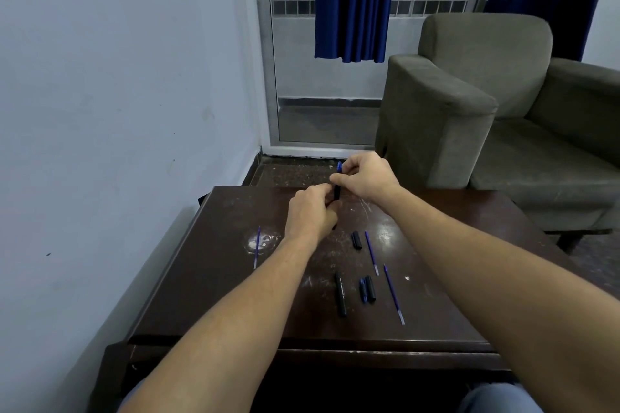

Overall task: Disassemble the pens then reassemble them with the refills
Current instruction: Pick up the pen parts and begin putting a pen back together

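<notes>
Both hands hold one black pen point(337, 192) upright above the far part of the dark wooden table point(208, 278). My right hand point(365, 178) pinches its upper end, where a blue tip shows. My left hand point(310, 214) grips its lower end. On the table lie a black pen barrel point(341, 295), a short black piece point(356, 240), a blue-and-black pair of short pieces point(367, 290), and three thin blue refills: one at the left point(257, 246), two at the right point(371, 253) point(394, 294).
A pale wall runs close along the table's left side. A grey-green armchair point(469, 104) stands behind the table at the right. A glass door with a blue curtain point(352, 0) is at the back.
</notes>
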